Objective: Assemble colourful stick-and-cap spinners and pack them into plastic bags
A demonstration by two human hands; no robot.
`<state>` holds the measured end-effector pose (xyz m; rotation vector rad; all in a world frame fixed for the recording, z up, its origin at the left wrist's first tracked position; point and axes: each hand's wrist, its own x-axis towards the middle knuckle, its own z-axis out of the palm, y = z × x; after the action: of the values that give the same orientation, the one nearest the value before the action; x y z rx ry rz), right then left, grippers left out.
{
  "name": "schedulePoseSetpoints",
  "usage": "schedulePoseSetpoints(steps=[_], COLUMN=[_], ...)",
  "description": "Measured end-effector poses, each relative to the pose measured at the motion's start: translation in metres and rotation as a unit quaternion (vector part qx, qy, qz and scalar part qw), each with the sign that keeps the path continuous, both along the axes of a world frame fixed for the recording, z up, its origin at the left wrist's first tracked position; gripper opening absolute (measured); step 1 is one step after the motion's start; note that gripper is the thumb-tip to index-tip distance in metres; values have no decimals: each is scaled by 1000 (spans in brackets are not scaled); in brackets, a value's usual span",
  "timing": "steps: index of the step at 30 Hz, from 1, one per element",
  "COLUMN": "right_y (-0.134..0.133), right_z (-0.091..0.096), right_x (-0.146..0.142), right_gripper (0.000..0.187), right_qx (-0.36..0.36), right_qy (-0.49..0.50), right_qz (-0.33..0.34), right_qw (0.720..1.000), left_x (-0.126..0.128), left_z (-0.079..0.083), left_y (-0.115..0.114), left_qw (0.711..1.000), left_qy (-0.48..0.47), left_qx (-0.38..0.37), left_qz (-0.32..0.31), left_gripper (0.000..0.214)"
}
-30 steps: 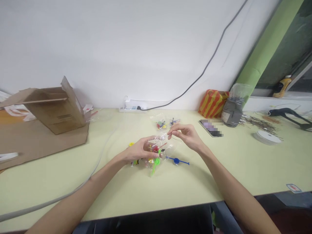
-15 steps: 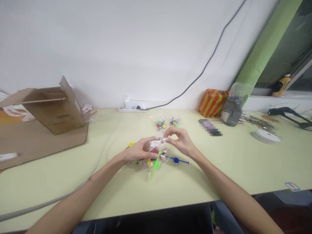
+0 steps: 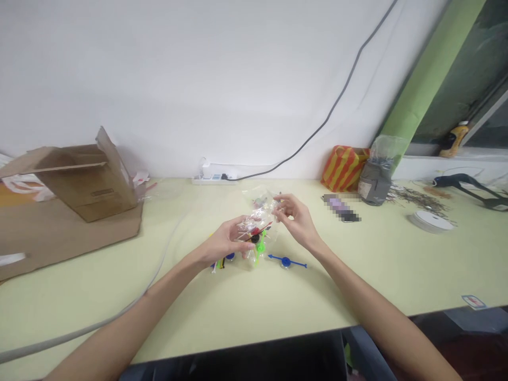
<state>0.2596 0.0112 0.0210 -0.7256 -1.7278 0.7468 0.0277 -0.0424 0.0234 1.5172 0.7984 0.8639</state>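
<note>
Between my hands is a clear plastic bag with colourful arrow spinners inside, among them a green spinner and a red and black one. My left hand grips the bag's filled lower part from the left, thumb in front. At the upper right, my right hand pinches the bag's top edge. A blue arrow spinner lies on the table just right of the bag. More coloured spinners lie partly hidden under my left hand. Behind the bag, another small clear bag is partly covered.
An open cardboard box stands at left on flat cardboard. A power strip lies by the wall. At right are a striped bag, a grey bag, a blurred phone and a white spool. A cable crosses the left side.
The held bag has lifted and shifted slightly away from me, its top spread wider. My right hand has moved slightly up. Spinners beneath my left hand show more now.
</note>
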Motion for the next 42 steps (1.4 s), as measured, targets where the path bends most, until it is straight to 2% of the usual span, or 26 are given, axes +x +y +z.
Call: schedulePoseSetpoints(steps=[5,9,13,20,25,30,33,36,37,39,41,42], right_y=[-2,-3,-2,0,0,2,3,0,-2,-3,-3,-3], right_z=[1,2,2,1,3,-2,-6,-7,-7,-7,-7,-7], right_x=[-4,-4,-4,-4,-1,-1,-3,1,3,9,14,16], right_gripper=[27,31,34,37,33,29,30,24,21,19,24,23], right_qx=[-39,-62,-72,-66,-64,-87,-89,-76,-77,-100,-143,-159], right_qy=[135,149,160,160,163,144,89,-86,-171,-320,-396,-410], right_qz=[19,14,8,10,-19,1,18,69,99,166,219,232], right_qw=[990,987,984,985,984,986,992,991,977,927,880,868], left_x=[-3,-2,-1,-3,-2,-1,-1,-1,-2,-2,-2,-2], left_z=[-3,0,3,-1,-3,-1,-3,-5,-6,-7,-7,-7], left_y=[1,0,-2,2,3,3,4,6,6,7,7,7], left_qw=[999,996,996,998,1000,995,992,990,990,988,987,988], left_qy=[38,50,57,56,27,32,-3,-48,-59,-75,-87,-90], left_qx=[-27,-45,-18,11,2,9,13,4,-2,-9,-10,-9], left_qz=[-9,-56,-61,-9,14,89,127,130,130,134,132,126], left_gripper=[76,81,77,66,63,57,53,43,42,43,46,48])
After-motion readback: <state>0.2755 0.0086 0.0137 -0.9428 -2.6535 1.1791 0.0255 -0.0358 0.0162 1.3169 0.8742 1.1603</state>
